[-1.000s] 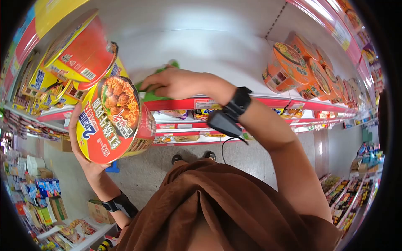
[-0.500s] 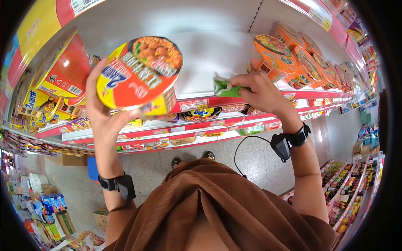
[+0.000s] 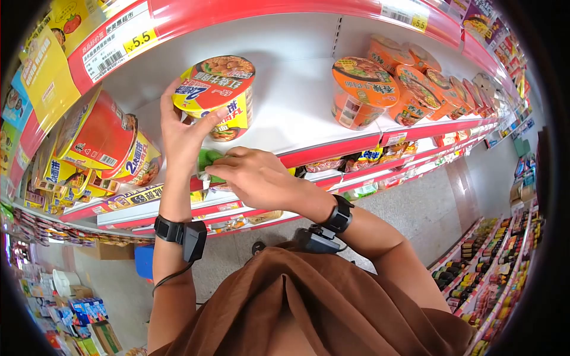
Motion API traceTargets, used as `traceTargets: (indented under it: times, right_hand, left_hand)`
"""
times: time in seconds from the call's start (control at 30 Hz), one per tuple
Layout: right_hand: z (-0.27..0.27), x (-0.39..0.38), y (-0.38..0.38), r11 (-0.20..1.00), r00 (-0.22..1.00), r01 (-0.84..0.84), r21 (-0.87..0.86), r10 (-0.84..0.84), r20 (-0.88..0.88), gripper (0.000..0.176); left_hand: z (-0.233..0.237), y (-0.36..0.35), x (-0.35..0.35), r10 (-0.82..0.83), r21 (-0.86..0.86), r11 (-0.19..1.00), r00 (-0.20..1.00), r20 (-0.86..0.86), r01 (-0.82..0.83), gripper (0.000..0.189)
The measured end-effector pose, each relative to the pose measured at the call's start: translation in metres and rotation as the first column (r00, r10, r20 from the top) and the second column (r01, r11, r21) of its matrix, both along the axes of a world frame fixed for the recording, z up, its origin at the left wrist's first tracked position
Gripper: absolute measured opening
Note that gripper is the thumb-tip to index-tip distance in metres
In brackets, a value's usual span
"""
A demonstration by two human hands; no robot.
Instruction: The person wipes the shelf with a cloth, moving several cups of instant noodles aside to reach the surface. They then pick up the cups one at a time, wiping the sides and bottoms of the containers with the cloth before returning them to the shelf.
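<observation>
My left hand [image 3: 185, 135] grips a red and yellow instant noodle bowl [image 3: 221, 90] by its left side, thumb across the front and fingers behind. The bowl is upright, close over the white shelf [image 3: 291, 115], its picture lid facing up. Just below it, my right hand [image 3: 261, 178] is closed on a crumpled green and white cloth [image 3: 208, 159] near the shelf's front edge. Part of the cloth is hidden under the fingers. Both wrists wear black strapped devices.
More red and yellow noodle bowls [image 3: 107, 139] are stacked on the left, some tipped sideways. Orange noodle bowls [image 3: 363, 89] line the shelf's right. A red price rail [image 3: 237, 13] runs overhead. Packets sit on lower shelves. Bottles [image 3: 469, 279] fill another rack at lower right.
The noodle bowl has been lowered and turned more upright, closer to the shelf. My right hand has moved left with the cloth, from beside the orange bowls to below the held bowl.
</observation>
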State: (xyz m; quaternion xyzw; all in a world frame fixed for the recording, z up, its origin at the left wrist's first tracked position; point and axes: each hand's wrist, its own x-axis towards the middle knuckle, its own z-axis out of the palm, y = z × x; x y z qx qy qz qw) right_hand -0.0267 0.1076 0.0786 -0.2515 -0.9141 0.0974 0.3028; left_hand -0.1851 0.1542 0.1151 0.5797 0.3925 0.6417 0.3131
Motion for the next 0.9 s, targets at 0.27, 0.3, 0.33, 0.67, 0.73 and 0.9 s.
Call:
traceTargets:
  times: [0.27,0.3,0.33,0.67,0.73,0.9]
  right_hand:
    - [0.006,0.085,-0.006,0.98,0.978,0.2,0.004,-0.199,-0.066,0.035]
    - [0.008,0.096,-0.009,0.98,0.979,0.197,0.004,-0.196,-0.062,0.035]
    - [0.011,0.106,-0.013,0.965,0.957,0.261,-0.015,-0.261,-0.127,0.037]
    - [-0.008,0.174,-0.073,0.784,0.443,0.17,-0.598,-0.602,-0.664,0.03]
    - [-0.023,0.176,-0.076,0.738,0.427,0.172,-0.652,-0.653,-0.626,0.03]
    - [-0.041,0.177,-0.073,0.696,0.398,0.277,-0.663,-0.711,-0.58,0.032]
  left_hand:
    - [-0.017,-0.002,0.001,0.038,-0.003,0.999,0.998,-0.05,-0.038,0.088]
    - [-0.018,-0.003,0.0,0.041,-0.005,0.999,0.998,-0.046,-0.042,0.088]
    - [-0.019,-0.006,0.0,0.043,0.005,0.999,0.998,-0.051,-0.043,0.087]
    - [-0.025,-0.017,0.017,0.01,0.031,0.999,0.998,-0.059,-0.008,0.09]
    - [-0.023,-0.019,0.027,0.021,0.039,0.999,0.993,-0.118,-0.016,0.097]
    - [-0.026,-0.023,0.035,0.016,-0.011,1.0,0.996,-0.089,-0.017,0.11]
